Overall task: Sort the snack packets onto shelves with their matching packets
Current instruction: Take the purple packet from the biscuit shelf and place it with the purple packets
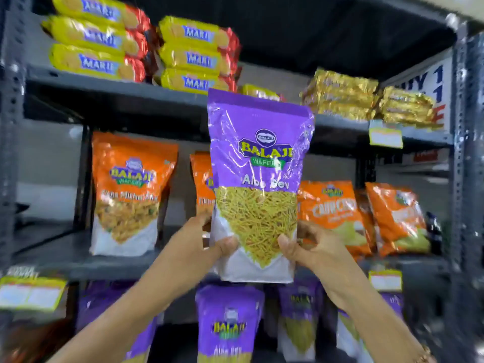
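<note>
A tall purple Aloo Sev packet (258, 163) is held upright in front of the middle shelf. My left hand (209, 241) grips its lower left edge and my right hand (309, 247) grips its lower right edge. Matching purple packets (229, 323) stand on the shelf below, several of them partly hidden by my arms. Orange mixture packets (128, 192) stand on the middle shelf at left, one more half hidden behind the held packet. Orange chip packets (332, 208) lean at the right of that shelf.
Yellow and red Marie biscuit packs (196, 56) are stacked on the top shelf (104, 86), gold packs (345, 98) to their right. Grey metal uprights (463, 179) frame the rack. Yellow price tags (385, 137) hang on the shelf edges.
</note>
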Available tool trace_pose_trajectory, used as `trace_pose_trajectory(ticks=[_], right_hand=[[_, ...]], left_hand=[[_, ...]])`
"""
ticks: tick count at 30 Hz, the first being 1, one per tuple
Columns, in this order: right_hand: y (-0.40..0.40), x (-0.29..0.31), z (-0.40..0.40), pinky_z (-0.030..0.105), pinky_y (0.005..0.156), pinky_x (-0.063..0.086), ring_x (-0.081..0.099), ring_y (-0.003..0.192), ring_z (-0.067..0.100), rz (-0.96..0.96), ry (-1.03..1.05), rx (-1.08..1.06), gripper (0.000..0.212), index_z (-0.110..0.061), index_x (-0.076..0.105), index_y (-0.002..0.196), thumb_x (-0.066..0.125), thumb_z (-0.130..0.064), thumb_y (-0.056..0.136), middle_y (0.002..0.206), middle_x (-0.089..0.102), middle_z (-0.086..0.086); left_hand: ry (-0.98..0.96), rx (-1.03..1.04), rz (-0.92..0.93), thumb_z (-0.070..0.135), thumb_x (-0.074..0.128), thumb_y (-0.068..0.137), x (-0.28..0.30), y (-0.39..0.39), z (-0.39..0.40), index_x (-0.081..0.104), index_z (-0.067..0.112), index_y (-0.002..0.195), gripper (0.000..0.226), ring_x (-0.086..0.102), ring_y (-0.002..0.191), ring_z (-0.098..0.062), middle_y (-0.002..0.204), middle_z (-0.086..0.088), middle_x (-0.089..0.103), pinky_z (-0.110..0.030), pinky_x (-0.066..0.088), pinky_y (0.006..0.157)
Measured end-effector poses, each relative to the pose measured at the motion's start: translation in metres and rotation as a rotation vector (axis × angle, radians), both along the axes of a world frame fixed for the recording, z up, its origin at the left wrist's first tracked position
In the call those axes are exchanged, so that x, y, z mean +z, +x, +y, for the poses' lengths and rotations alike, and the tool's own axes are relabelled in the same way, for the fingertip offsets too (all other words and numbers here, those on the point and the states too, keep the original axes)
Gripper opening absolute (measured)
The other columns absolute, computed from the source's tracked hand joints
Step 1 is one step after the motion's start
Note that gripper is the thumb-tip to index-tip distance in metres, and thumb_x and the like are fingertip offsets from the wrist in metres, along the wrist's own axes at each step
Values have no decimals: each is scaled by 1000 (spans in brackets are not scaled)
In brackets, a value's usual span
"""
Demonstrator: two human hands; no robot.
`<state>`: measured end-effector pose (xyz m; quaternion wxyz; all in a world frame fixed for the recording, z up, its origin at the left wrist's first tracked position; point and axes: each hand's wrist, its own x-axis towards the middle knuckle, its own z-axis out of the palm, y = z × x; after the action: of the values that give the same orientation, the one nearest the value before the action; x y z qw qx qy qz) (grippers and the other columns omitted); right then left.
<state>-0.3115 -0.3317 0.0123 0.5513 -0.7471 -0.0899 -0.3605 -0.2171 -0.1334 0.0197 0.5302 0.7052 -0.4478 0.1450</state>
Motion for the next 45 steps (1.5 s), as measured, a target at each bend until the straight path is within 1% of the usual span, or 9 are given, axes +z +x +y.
trace_pose_trajectory(ticks=[3, 8, 13, 15, 17, 22, 30, 38, 45], right_hand=[[0, -51, -5, 15, 64, 53, 70, 80, 6, 52, 79, -7, 41, -11, 63, 104, 77, -13, 65, 88, 77, -7], [5, -133, -25, 11, 65, 50, 67, 75, -3, 146, 136, -48, 48, -22, 60, 101, 81, -14, 58, 82, 75, -16], [16, -215, -61, 21, 76, 54, 67, 86, 3, 297, 202, -115, 63, -25, 59, 106, 86, -16, 49, 99, 69, -6], [19, -242, -80, 23, 74, 55, 67, 86, 5, 368, 236, -125, 68, -25, 60, 105, 89, -22, 43, 96, 71, -9], [21, -266, -99, 20, 70, 54, 66, 82, 1, 435, 260, -137, 63, -23, 60, 102, 87, -15, 46, 89, 73, -13], [30, -310, -157, 16, 65, 54, 66, 76, -3, 542, 298, -187, 65, -22, 58, 96, 83, -21, 37, 82, 72, -7], [56, -345, -253, 19, 67, 55, 67, 76, 2, 610, 264, -210, 60, -20, 56, 95, 77, 19, 54, 81, 74, -12], [83, -351, -292, 19, 67, 55, 62, 87, 16, 612, 255, -150, 60, -23, 53, 100, 77, 16, 60, 98, 65, 3], [85, -360, -305, 25, 76, 58, 62, 95, 22, 589, 261, -135, 62, -16, 51, 109, 81, 7, 59, 108, 64, 11]], left_hand=[[41, -61, 147, 33, 72, 77, -48, 6, -3, 56, 43, 89, 22, 67, 87, 3, 94, 20, 69, -9, 49, 69], [165, -62, 342, 52, 78, 53, -125, 24, -16, 64, 32, 99, 53, 66, 102, -11, 110, 3, 69, -37, 53, 92], [205, -42, 502, 15, 86, 58, -195, 33, -50, 51, 33, 91, 52, 66, 94, -21, 104, -6, 65, -32, 56, 85], [266, -26, 513, 14, 87, 55, -223, 37, -70, 48, 32, 87, 53, 67, 87, -22, 97, -5, 65, -31, 57, 79], [316, 13, 502, 24, 86, 50, -250, 42, -94, 50, 29, 87, 52, 65, 92, -34, 98, -8, 62, -45, 56, 82], [460, 57, 448, 22, 86, 58, -306, 57, -166, 46, 5, 123, 78, 54, 113, -30, 121, -15, 57, -24, 37, 80], [494, 71, 545, 18, 86, 58, -331, 86, -262, 46, 5, 120, 75, 60, 110, -28, 118, -14, 65, -29, 45, 82], [437, 52, 619, 19, 84, 62, -351, 103, -294, 43, 11, 125, 76, 57, 108, -17, 120, -6, 63, -30, 49, 89], [437, -17, 625, 14, 78, 71, -356, 107, -305, 38, 10, 129, 70, 56, 120, -23, 130, -9, 58, -35, 50, 96]])
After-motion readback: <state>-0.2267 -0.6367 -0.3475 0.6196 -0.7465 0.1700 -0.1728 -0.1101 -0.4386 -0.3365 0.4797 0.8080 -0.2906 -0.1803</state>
